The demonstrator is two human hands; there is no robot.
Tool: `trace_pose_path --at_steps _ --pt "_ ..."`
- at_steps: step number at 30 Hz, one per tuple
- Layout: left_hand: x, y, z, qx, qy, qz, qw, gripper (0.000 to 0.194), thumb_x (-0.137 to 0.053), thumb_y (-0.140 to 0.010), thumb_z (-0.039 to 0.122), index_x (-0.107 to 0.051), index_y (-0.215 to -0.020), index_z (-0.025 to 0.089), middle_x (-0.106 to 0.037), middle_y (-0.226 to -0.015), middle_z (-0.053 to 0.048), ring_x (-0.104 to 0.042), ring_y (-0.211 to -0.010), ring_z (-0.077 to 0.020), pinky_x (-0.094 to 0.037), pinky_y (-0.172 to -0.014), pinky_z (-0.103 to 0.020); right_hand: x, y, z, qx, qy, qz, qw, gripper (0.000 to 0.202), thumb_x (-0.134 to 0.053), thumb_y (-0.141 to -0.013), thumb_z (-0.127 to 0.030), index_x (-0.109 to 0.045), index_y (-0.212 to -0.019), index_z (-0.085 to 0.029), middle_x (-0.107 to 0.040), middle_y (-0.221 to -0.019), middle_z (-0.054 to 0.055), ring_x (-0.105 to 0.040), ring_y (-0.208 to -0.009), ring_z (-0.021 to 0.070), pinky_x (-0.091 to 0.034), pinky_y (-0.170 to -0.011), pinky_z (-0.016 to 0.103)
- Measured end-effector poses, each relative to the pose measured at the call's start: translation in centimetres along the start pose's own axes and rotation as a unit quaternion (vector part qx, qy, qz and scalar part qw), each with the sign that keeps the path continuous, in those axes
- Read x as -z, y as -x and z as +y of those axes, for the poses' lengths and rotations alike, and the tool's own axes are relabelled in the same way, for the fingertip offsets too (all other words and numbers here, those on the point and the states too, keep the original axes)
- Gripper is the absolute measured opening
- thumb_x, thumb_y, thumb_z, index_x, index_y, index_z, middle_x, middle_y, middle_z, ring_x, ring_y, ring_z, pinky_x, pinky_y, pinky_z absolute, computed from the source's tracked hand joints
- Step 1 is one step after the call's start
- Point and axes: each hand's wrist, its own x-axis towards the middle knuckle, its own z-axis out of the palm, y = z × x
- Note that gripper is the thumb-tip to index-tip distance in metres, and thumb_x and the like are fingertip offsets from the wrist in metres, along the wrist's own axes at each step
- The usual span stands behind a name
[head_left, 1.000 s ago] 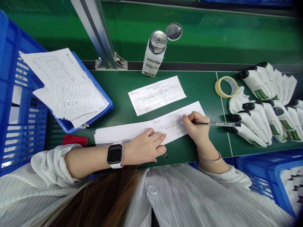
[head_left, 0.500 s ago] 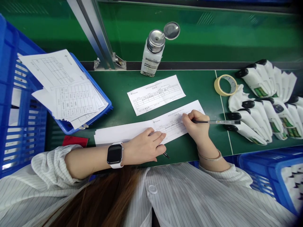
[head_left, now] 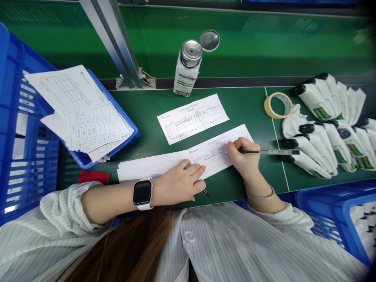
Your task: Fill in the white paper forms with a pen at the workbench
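A printed form point(head_left: 211, 158) lies on the green table at the front, with rows of handwriting on it. My right hand point(head_left: 243, 156) pinches a clear-barrelled pen point(head_left: 273, 152) with a black end; its tip is hidden behind the fingers at the form. Flat across the form's left part rests my left hand point(head_left: 179, 180), fingers slightly bent and apart. A dark pen-like tip point(head_left: 206, 193) pokes out beneath it; the rest is covered. White sheets point(head_left: 147, 165) extend left from under that hand. Just behind lies a second filled-in form point(head_left: 192, 118).
A blue tray point(head_left: 129, 137) heaped with papers point(head_left: 91, 117) stands left, beside a blue crate point(head_left: 17, 117). A pump-top bottle point(head_left: 186, 72) is at the back. Masking tape point(head_left: 268, 105) and several white handheld devices point(head_left: 317, 156) lie right. Another blue crate point(head_left: 320, 203) sits front right.
The right hand has barely shifted, and a little more handwriting shows on the front form. My left hand stays in place. The view has tilted slightly.
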Motion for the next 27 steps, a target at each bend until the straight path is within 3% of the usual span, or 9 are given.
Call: trace_pose_path --at_steps 27 --pt "0.33 -0.45 0.09 0.003 0.007 -0.031 0.999 0.037 -0.056 -0.081 0.047 -0.048 -0.096 0.015 -0.041 -0.134 -0.018 -0.044 -0.117 -0.0273 -0.037 -0.087 -0.039 0.32 -0.32 -0.38 -0.002 0.027 -0.004 1.000 0.035 -0.056 -0.070 -0.020 -0.030 -0.046 -0.020 -0.032 -0.043 -0.005 -0.028 -0.043 0.0070 -0.025 -0.042 0.025"
